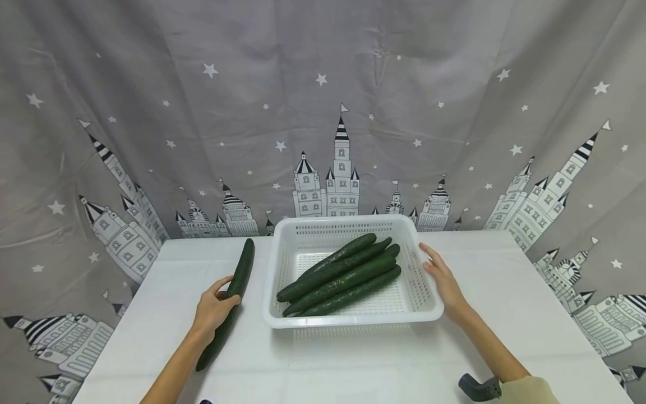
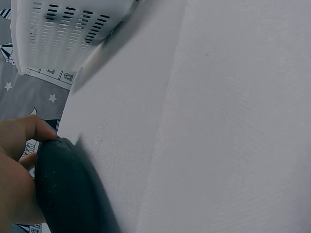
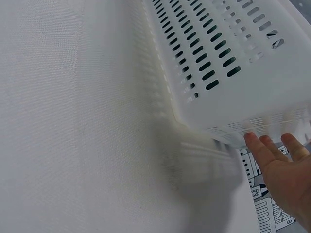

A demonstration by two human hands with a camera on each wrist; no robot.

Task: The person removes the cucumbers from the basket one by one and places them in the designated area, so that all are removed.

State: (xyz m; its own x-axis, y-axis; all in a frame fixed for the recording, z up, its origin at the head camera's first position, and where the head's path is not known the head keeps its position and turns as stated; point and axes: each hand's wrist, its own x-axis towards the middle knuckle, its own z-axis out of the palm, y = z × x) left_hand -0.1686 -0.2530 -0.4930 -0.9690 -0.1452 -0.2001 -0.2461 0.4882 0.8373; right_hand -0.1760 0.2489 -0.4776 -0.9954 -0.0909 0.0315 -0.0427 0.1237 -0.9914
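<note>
A long dark green cucumber (image 1: 244,269) lies aslant on the white table, left of the basket. My left hand (image 1: 212,308) pinches it around the middle between thumb and fingers; the left wrist view shows one rounded end of that cucumber (image 2: 68,189) close up. In the middle stands a white slotted plastic basket (image 1: 353,321), with several more cucumbers (image 1: 348,278) lying side by side in it, slanting up to the right. Against the basket's right wall my right hand (image 1: 446,283) rests with extended fingers (image 3: 260,150), and they touch its outside.
A white cloth covers the table (image 1: 348,365). Behind and around it hangs a grey curtain (image 1: 323,112) printed with castles and stars. Near the right forearm a dark strap-like device (image 1: 479,388) shows at the sleeve.
</note>
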